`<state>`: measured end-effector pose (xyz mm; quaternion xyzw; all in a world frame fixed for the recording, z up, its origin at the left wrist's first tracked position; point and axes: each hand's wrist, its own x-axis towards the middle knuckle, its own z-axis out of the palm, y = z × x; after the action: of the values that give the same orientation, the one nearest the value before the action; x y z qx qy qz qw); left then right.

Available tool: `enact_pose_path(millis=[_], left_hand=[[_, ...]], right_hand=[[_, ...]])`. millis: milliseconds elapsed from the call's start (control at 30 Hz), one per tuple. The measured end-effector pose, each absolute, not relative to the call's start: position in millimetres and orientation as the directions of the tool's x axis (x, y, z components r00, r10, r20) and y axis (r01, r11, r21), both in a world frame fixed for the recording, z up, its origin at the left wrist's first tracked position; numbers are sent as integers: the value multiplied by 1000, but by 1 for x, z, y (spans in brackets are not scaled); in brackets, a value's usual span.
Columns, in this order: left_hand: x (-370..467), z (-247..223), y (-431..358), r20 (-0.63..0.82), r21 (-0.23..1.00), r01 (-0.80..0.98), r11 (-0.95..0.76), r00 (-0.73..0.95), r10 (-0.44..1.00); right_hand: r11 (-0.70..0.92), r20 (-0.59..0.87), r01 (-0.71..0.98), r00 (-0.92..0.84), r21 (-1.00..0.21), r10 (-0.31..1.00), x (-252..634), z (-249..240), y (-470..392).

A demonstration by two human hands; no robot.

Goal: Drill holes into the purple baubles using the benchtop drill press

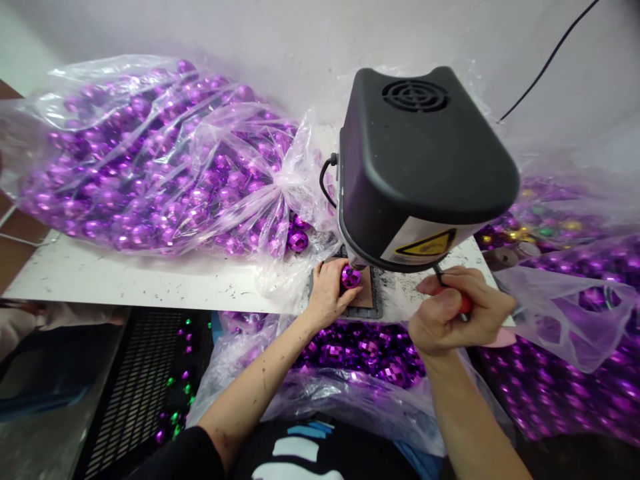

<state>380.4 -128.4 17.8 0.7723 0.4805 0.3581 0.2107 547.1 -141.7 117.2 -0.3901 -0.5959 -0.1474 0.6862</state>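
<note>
My left hand (330, 288) pinches a shiny purple faceted ball (351, 276) between thumb and fingers, over a brown pad (361, 293) at the foot of a black machine (425, 147). The machine's head hides whatever is right above the ball. To the right, my right hand (457, 310) is wrapped round a red-knobbed lever (465, 303) whose dark rod runs up under the machine. Below the table edge, an open clear plastic bag (320, 387) in front of me holds many more purple balls (370, 350).
A large knotted clear bag (165, 160) of purple balls lies on the white table (150, 283) at left. Loose purple balls (299, 241) sit by its knot. More bags (575, 333) fill the right side. Green and purple beads (187, 373) lie on a black grating (133, 373).
</note>
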Motion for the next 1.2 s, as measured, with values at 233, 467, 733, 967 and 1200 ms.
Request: enact_pose_path(millis=[233, 467, 733, 967, 1200], left_hand=[[381, 18, -129, 374, 657, 587, -472, 290, 881], [381, 17, -129, 354, 659, 600, -453, 283, 891], [380, 16, -130, 357, 647, 611, -456, 285, 889], [380, 18, -126, 353, 683, 570, -457, 290, 890], [338, 46, -190, 244, 684, 525, -507, 490, 837]], right_hand=[[602, 907, 678, 299, -421, 297, 540, 107, -147], [568, 866, 658, 324, -495, 380, 542, 98, -150], [587, 872, 648, 308, -485, 380, 545, 94, -147], [455, 870, 747, 358, -485, 339, 551, 175, -118], [471, 850, 722, 327, -506, 412, 553, 194, -102]])
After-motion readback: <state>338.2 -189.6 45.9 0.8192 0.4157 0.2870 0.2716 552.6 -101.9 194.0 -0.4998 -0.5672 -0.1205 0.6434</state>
